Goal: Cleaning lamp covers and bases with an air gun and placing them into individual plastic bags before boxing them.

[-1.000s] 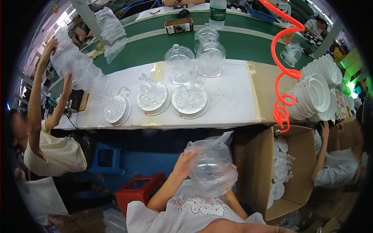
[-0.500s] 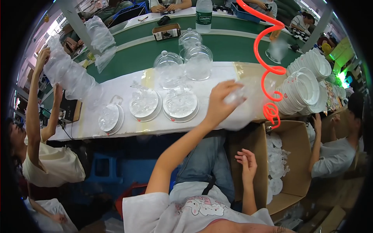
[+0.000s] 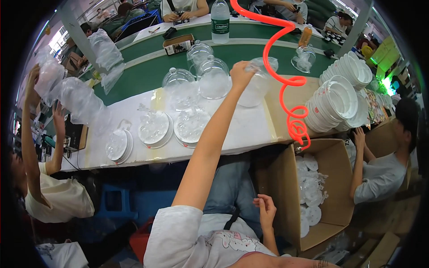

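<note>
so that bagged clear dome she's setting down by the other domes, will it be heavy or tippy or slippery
The bagged clear dome is probably light: the left hand holds it alone at full reach. Its thin see-through wall suggests it could flex or crack if squeezed. The loose plastic bag may slip; its wide base looks stable.

A: Where does the camera sit?
B: On the person's head, high up, looking down at the white tabletop (image 3: 250, 129).
A: Is it close?
B: No, far. Edges bend round.
</note>
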Demonstrator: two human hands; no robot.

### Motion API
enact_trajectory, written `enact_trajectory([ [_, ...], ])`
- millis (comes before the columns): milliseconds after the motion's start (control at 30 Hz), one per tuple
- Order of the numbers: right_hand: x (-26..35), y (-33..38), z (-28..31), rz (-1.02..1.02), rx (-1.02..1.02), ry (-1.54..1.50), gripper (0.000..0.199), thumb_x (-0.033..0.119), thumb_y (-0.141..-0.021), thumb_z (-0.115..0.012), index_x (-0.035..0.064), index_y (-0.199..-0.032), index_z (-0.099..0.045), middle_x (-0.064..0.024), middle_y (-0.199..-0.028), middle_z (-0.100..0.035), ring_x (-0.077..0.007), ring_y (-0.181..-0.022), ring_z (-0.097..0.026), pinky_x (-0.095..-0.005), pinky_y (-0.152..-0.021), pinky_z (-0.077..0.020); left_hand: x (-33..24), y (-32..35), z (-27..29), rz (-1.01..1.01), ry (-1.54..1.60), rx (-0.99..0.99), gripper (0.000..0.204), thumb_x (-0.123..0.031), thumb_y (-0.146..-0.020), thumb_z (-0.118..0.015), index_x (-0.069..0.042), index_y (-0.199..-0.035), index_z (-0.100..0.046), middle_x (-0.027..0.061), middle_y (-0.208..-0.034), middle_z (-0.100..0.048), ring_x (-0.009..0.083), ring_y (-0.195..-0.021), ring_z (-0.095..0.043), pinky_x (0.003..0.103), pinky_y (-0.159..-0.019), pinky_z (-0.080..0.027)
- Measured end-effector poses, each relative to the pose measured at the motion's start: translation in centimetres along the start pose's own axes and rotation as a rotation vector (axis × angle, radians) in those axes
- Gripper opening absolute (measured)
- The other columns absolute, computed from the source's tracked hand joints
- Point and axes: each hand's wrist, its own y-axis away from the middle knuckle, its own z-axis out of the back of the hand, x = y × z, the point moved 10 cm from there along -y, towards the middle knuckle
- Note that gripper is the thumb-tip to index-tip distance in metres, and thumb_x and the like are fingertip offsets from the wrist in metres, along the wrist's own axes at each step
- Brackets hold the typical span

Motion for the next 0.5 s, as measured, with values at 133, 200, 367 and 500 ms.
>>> enact_trajectory([
  [133, 0.0, -0.8, 1.1, 0.007, -0.016, 0.024, 0.017, 0.012, -0.088, -0.047, 0.0006, -0.098, -0.054, -0.0067, -0.082, -0.060, -0.0112, -0.074, -0.058, -0.0207, -0.064, -0.0449, 1.2, 0.2, 0.8, 0.052, -0.011, -0.022, 0.037, -0.031, -0.059, -0.071, -0.011, -0.090, -0.064, 0.0057, -0.092, -0.061, 0.0270, -0.099, -0.051, 0.037, -0.082, -0.040],
  [200, 0.4, -1.3, 1.2, 0.031, -0.025, 0.021, 0.016, 0.011, -0.088, -0.047, 0.0010, -0.097, -0.055, -0.0065, -0.082, -0.061, -0.0112, -0.073, -0.058, -0.0205, -0.064, -0.0445, 0.9, 0.5, 0.8, 0.059, -0.054, -0.024, 0.045, -0.032, -0.058, -0.072, -0.010, -0.096, -0.062, 0.0071, -0.096, -0.060, 0.0278, -0.102, -0.050, 0.037, -0.084, -0.039],
  [367, 0.3, -1.6, 0.7, 0.034, -0.019, 0.017, 0.015, 0.010, -0.087, -0.047, 0.0009, -0.096, -0.055, -0.0064, -0.081, -0.061, -0.0112, -0.073, -0.058, -0.0202, -0.064, -0.0443, -0.8, 0.5, -0.3, 0.042, -0.308, 0.173, 0.099, -0.054, -0.051, -0.074, -0.002, -0.126, -0.034, 0.0199, -0.126, -0.038, 0.0349, -0.117, -0.035, 0.042, -0.096, -0.030],
  [500, -0.5, -1.9, 1.3, 0.000, -0.050, 0.031, 0.014, 0.007, -0.087, -0.048, -0.0001, -0.094, -0.056, -0.0071, -0.079, -0.062, -0.0108, -0.073, -0.059, -0.0205, -0.065, -0.0457, -5.5, -2.4, 1.2, -0.175, -0.206, 0.306, 0.102, -0.059, -0.053, -0.070, -0.001, -0.128, -0.030, 0.0231, -0.125, -0.036, 0.0397, -0.115, -0.035, 0.043, -0.095, -0.032],
])
